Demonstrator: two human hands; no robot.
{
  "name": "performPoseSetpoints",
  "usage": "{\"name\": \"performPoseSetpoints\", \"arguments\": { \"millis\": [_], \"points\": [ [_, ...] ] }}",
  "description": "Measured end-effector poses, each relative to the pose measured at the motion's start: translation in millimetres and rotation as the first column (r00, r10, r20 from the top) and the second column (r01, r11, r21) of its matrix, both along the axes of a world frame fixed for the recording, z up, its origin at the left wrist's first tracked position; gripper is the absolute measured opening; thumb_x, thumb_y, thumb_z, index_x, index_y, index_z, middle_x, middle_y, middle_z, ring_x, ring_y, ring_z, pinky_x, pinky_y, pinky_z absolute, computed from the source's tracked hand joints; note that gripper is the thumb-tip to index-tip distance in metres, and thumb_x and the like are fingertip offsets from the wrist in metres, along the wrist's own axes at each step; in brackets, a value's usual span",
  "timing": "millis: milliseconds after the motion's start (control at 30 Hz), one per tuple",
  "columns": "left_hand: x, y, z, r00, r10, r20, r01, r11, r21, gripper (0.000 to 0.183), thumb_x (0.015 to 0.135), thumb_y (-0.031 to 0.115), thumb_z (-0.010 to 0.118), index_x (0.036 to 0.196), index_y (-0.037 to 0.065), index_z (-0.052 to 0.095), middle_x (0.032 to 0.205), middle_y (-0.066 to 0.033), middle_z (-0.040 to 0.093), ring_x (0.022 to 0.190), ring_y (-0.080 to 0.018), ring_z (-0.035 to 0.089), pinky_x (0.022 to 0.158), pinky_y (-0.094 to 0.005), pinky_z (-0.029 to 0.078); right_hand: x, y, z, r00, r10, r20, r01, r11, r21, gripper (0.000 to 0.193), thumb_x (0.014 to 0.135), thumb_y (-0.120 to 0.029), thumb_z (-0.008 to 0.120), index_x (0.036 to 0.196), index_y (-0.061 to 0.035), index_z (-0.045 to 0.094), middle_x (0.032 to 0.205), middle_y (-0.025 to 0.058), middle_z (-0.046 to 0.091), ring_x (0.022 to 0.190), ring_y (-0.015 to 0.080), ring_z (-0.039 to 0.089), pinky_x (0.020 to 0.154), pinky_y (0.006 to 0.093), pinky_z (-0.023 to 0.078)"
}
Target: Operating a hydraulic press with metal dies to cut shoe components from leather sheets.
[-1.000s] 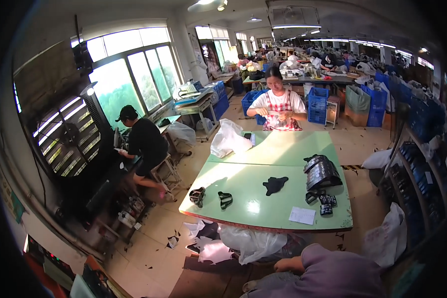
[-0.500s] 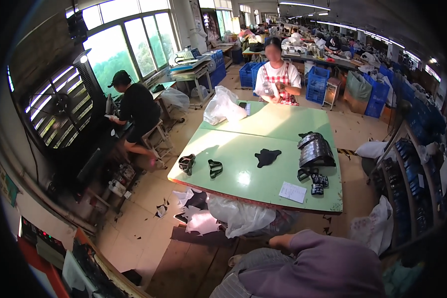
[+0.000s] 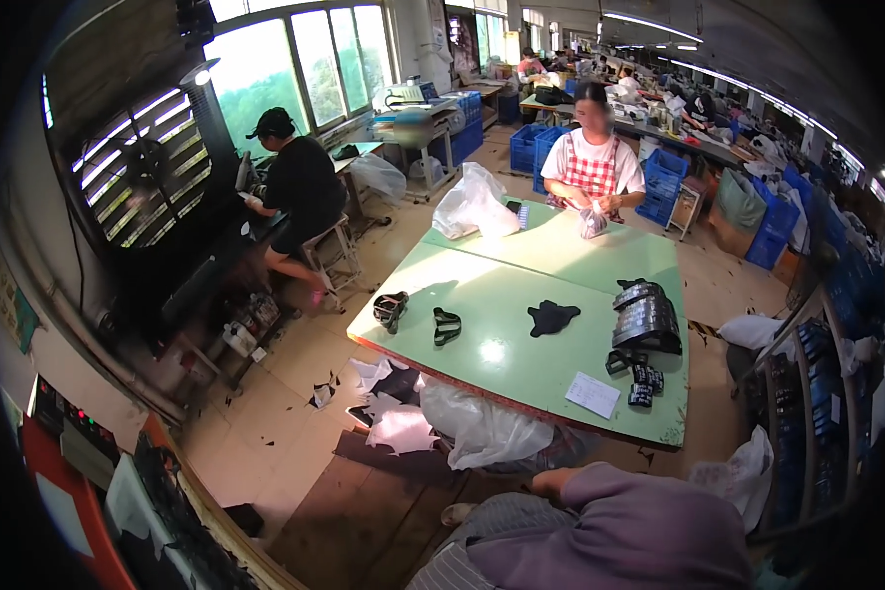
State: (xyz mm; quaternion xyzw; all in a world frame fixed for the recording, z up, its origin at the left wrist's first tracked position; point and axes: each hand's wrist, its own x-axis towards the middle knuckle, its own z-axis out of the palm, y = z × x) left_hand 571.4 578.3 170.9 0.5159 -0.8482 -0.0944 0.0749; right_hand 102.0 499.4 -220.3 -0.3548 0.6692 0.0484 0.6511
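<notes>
Neither of my hands shows. At the lower edge are a purple sleeve (image 3: 619, 526) with a short stretch of bare arm and grey striped trousers (image 3: 506, 526); I cannot tell whose they are, and no hand is visible there. Nearest to them stands the green table (image 3: 442, 369). On it lie a black strap piece (image 3: 390, 312), a smaller black frame-like piece (image 3: 447, 325), a flat black cut piece (image 3: 552, 318), a stack of shiny black curved pieces (image 3: 647, 320), small black rolled pieces (image 3: 641, 385) and a white paper sheet (image 3: 592, 394).
Across the table, a person in a red checked apron (image 3: 590, 169) handles a small clear bag (image 3: 594, 222). A white plastic bag (image 3: 477, 205) sits nearby. Someone in black (image 3: 300, 187) sits at the left bench. Plastic-wrapped bundles (image 3: 486, 428) are under the table, and a loaded rack (image 3: 821, 393) stands right.
The whole view has shifted, moving the scene rightward and slightly down. The apron-wearing person's hands have lowered the clear bag toward the table. The pieces on the table lie as before.
</notes>
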Motion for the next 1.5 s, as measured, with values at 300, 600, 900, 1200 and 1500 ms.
{"name": "performPoseSetpoints", "arguments": {
  "millis": [300, 600, 900, 1200, 1500],
  "points": [
    [-17, -1, 12, 0.977, 0.187, -0.106, -0.177, 0.980, 0.094, 0.027, 0.080, 0.016, 0.062, 0.107, 0.011, 0.065, 0.101, -0.0083, 0.066, 0.094, -0.0286, 0.061, 0.082, -0.0383, 0.048, 20, -63, -51, 0.710, 0.677, -0.196, -0.703, 0.667, -0.246, 0.035, 0.083, -0.033, 0.061, 0.098, -0.0031, 0.070, 0.097, 0.0197, 0.067, 0.087, 0.0350, 0.063, 0.076, 0.0446, 0.049],
    [-49, 32, 26, 0.832, 0.543, 0.117, -0.550, 0.779, 0.301, 0.030, 0.082, 0.032, 0.061, 0.107, 0.017, 0.057, 0.107, -0.0080, 0.056, 0.104, -0.0248, 0.054, 0.105, -0.0495, 0.033, 178, -156, 178, 0.640, 0.740, -0.209, -0.620, 0.337, -0.708, 0.032, 0.088, -0.032, 0.056, 0.093, -0.0020, 0.066, 0.092, 0.0218, 0.066, 0.088, 0.0394, 0.063, 0.080, 0.0472, 0.049],
    [-113, 85, 33, 0.234, 0.781, -0.578, -0.969, 0.235, -0.075, 0.022, 0.078, 0.008, 0.066, 0.100, 0.006, 0.067, 0.111, -0.0149, 0.063, 0.102, -0.0309, 0.060, 0.090, -0.0367, 0.049, 331, -129, 435, 0.348, 0.884, 0.313, -0.030, 0.345, -0.938, 0.027, 0.090, -0.028, 0.063, 0.097, -0.0021, 0.064, 0.069, 0.0084, 0.062, 0.063, 0.0139, 0.059, 0.060, 0.0282, 0.047],
    [-209, 242, 38, -0.428, 0.738, -0.522, -0.815, -0.564, -0.129, 0.014, 0.081, 0.010, 0.062, 0.092, 0.003, 0.068, 0.101, -0.0145, 0.067, 0.097, -0.0314, 0.062, 0.088, -0.0380, 0.048, 378, -20, 420, -0.022, 0.809, -0.588, -0.194, -0.580, -0.791, 0.062, 0.074, -0.049, 0.072, 0.117, -0.0064, 0.059, 0.125, 0.0294, 0.046, 0.109, 0.0433, 0.050, 0.093, 0.0460, 0.043],
    [-202, 381, 8, -0.629, 0.479, -0.613, -0.553, -0.829, -0.080, 0.014, 0.083, 0.010, 0.060, 0.092, 0.002, 0.068, 0.099, -0.0148, 0.068, 0.093, -0.0316, 0.065, 0.084, -0.0368, 0.050, 376, -74, 404, 0.007, 0.986, -0.169, -0.425, -0.150, -0.893, 0.012, 0.074, -0.009, 0.069, 0.083, -0.0040, 0.062, 0.089, 0.0126, 0.062, 0.088, 0.0301, 0.055, 0.080, 0.0381, 0.044]
  ]
}}
